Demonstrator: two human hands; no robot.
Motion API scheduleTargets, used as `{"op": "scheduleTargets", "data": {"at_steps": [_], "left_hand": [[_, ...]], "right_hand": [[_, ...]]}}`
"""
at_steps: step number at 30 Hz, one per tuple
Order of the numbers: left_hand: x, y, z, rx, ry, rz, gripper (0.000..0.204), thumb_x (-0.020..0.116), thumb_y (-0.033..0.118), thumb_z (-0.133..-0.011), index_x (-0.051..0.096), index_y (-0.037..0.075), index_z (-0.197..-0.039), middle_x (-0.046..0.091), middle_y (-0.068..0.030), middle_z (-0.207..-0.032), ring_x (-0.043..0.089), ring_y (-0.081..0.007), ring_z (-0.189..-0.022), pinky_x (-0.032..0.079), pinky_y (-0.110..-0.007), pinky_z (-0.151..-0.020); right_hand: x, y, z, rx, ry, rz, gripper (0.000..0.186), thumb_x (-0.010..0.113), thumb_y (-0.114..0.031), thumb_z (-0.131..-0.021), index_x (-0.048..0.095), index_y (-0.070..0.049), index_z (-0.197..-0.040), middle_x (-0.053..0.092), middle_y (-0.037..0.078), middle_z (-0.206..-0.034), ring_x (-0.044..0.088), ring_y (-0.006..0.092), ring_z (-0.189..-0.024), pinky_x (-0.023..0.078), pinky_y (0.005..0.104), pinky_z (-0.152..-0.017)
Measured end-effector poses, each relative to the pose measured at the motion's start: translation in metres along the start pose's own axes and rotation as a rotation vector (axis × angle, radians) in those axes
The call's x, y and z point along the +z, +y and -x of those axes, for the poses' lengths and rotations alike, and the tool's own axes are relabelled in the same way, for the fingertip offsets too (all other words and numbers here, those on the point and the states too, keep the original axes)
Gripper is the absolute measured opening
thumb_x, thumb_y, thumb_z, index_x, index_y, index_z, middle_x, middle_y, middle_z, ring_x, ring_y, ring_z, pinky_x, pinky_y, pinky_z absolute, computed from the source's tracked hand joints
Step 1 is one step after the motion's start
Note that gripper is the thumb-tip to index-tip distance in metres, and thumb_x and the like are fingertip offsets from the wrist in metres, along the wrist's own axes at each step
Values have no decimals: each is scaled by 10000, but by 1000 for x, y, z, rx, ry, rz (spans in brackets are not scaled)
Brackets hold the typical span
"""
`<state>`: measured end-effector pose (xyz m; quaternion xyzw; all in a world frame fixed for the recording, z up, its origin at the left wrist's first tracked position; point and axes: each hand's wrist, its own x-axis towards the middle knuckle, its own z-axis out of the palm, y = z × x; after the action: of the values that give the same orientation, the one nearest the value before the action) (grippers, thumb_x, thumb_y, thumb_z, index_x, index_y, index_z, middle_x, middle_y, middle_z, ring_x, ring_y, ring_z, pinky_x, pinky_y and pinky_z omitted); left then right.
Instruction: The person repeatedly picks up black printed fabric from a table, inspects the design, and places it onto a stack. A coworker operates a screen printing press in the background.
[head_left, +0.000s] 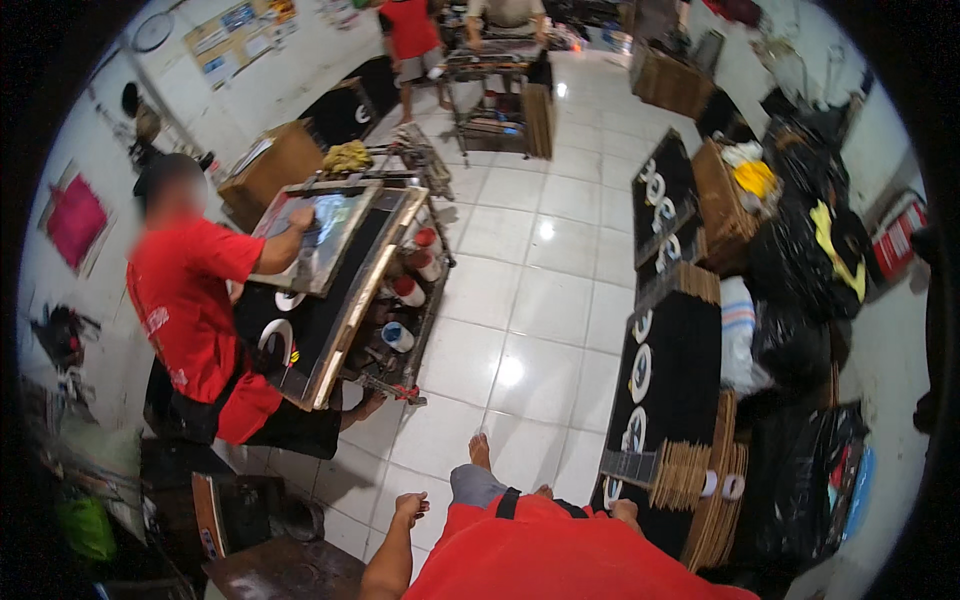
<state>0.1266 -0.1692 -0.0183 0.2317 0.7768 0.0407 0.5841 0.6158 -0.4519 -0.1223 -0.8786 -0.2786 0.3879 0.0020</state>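
My left hand [411, 508] hangs beside my body over the white tiles, its fingers curled in with nothing seen in them. On the other side, my right hand [625, 512] is low, next to a stack of boards with black cloth [669, 365] that carry white round prints. Its fingers are mostly hidden, and I cannot tell whether it touches the stack. One bare foot [480, 451] shows ahead of me on the floor.
Left, a person in red [190, 300] works at a wheeled cart with a framed screen [325, 230] and jars [408, 291]. Farther off stands another cart [490, 65] with two people. Black bags [800, 240] and a fire extinguisher [897, 240] line the right wall. White tiled floor [520, 300] runs between.
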Motion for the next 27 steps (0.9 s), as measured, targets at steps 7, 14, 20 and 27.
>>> {"op": "scheduleTargets", "data": {"at_steps": [7, 14, 20, 27], "left_hand": [[-9, 37, -50, 64, 11, 4, 144, 651, 202, -808, 616, 67, -845, 628, -55, -720, 574, -138, -584, 424, -313, -554], [-22, 94, -77, 92, -13, -23, 159, 636, 210, -822, 615, 67, -889, 633, -40, -728, 589, -135, -607, 442, -315, -591], [-36, 110, -94, 127, -33, -42, 151, 635, 201, -820, 611, 68, -887, 632, -48, -736, 579, -133, -588, 435, -306, -567], [-45, 103, -97, 108, 5, -1, 124, 633, 188, -821, 590, 74, -847, 615, -37, -706, 561, -122, -547, 422, -301, -553]], "right_hand": [[-43, -80, -46, 275, 82, -833, 127, 619, -106, -771, 608, -22, -675, 569, 61, -625, 528, 167, -493, 436, 330, -440], [-43, -166, -59, 117, 19, -642, 150, 653, -178, -735, 669, -35, -780, 624, 79, -656, 590, 161, -572, 473, 309, -496], [-48, -195, -52, 127, -44, -705, 212, 661, -167, -765, 640, -21, -917, 641, 72, -771, 613, 160, -677, 507, 314, -552], [-49, -156, -37, -36, -129, -174, 137, 625, -197, -720, 667, -94, -801, 660, 81, -775, 640, 219, -728, 506, 360, -595]]}}
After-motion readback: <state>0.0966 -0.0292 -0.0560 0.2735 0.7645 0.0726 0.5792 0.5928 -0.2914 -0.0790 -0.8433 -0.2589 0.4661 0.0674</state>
